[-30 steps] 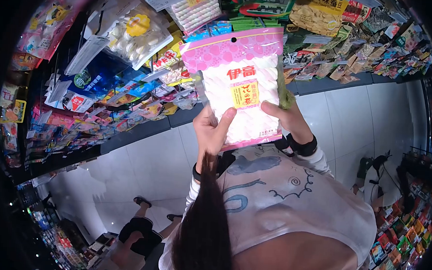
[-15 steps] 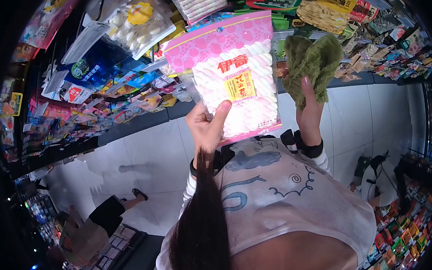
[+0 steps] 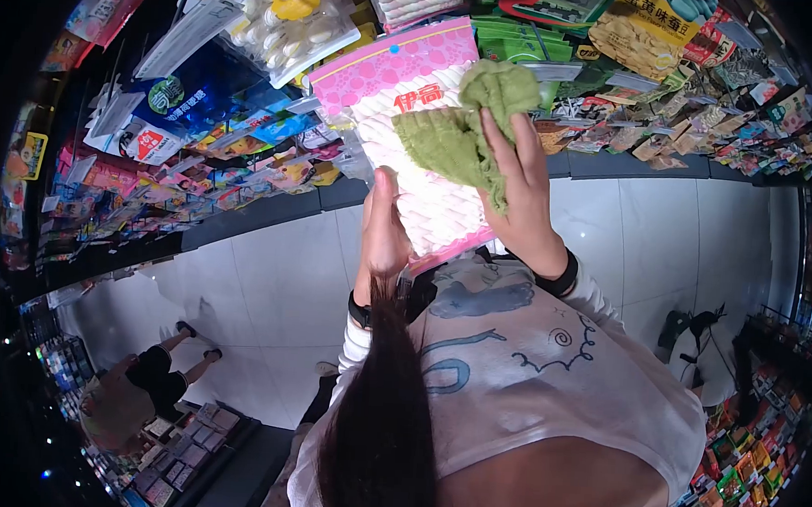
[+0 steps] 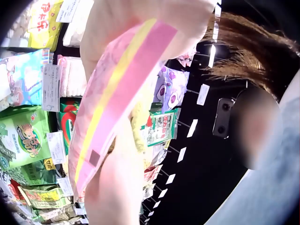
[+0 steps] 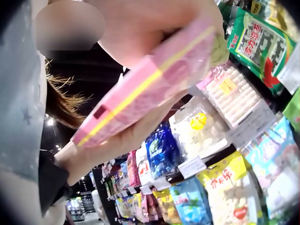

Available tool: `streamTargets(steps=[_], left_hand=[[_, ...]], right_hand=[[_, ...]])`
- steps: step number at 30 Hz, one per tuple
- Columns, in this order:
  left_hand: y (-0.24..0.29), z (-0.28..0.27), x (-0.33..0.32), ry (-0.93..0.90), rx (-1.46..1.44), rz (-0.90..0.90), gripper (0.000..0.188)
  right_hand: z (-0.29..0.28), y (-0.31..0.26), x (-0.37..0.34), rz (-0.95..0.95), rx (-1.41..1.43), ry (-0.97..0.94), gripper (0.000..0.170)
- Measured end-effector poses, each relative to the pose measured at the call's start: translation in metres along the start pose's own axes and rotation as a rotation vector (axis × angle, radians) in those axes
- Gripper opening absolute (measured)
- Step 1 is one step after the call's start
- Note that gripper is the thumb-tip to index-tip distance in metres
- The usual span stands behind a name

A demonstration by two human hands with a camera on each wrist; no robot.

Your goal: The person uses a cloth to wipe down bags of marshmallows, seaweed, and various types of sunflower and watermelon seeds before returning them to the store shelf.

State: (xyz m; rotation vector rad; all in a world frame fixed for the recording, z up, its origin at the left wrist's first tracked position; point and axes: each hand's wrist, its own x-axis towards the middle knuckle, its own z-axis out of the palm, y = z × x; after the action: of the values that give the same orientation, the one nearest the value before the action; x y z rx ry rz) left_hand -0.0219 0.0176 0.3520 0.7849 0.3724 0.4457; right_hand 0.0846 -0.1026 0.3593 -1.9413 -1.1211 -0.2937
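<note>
A pink-and-white bag of twisted marshmallows (image 3: 427, 200) is held up in front of the body in the head view. My left hand (image 3: 381, 229) grips its lower left edge, thumb on the front. Against the bag's front my right hand (image 3: 522, 200) presses a green cloth (image 3: 448, 146), its fingers lying over the cloth's right part. The cloth covers the middle and upper right of the bag. The left wrist view shows the bag's pink bottom edge (image 4: 126, 93) beside the palm; in the right wrist view that pink edge (image 5: 145, 84) crosses between the hands.
Hanging snack bags (image 3: 289, 27) and price tags line the shelf ahead and to the left. A yellow bean bag (image 3: 638, 36) hangs at the upper right. Another person (image 3: 142, 387) is at the lower left; someone in white (image 3: 708, 361) is at the right.
The right hand let go of the bag's right side, lifted the green cloth away to the right, then brought it onto the bag's front. The bag has shifted slightly left.
</note>
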Motion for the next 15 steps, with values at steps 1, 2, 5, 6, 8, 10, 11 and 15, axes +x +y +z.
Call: streamTargets(steps=[1, 2, 5, 6, 8, 10, 11, 15], left_hand=[[0.003, 0.003, -0.002, -0.009, 0.114, 0.04, 0.058], [-0.002, 0.001, -0.001, 0.019, 0.1, 0.063, 0.053], [-0.035, -0.045, -0.005, -0.19, 0.008, 0.153, 0.05], [-0.041, -0.055, -0.006, -0.086, -0.124, 0.002, 0.046], [-0.032, -0.048, -0.004, 0.031, -0.256, -0.119, 0.044], [-0.022, -0.036, 0.0, 0.065, -0.177, -0.057, 0.046], [-0.012, -0.02, 0.003, 0.107, -0.112, -0.008, 0.047], [0.002, -0.012, 0.009, 0.047, 0.144, 0.055, 0.051]], right_hand=[[0.005, -0.001, -0.001, -0.032, 0.025, -0.024, 0.056], [0.01, -0.005, -0.003, -0.118, 0.036, -0.094, 0.053], [0.02, -0.021, -0.017, -0.344, 0.036, -0.298, 0.044], [0.022, -0.024, -0.024, -0.399, 0.022, -0.362, 0.04], [0.022, -0.022, -0.025, -0.445, 0.102, -0.408, 0.039], [0.016, -0.012, -0.016, -0.402, 0.017, -0.31, 0.045], [0.01, -0.008, -0.01, -0.317, -0.011, -0.269, 0.048], [-0.004, 0.03, -0.006, 0.294, 0.489, -0.035, 0.049]])
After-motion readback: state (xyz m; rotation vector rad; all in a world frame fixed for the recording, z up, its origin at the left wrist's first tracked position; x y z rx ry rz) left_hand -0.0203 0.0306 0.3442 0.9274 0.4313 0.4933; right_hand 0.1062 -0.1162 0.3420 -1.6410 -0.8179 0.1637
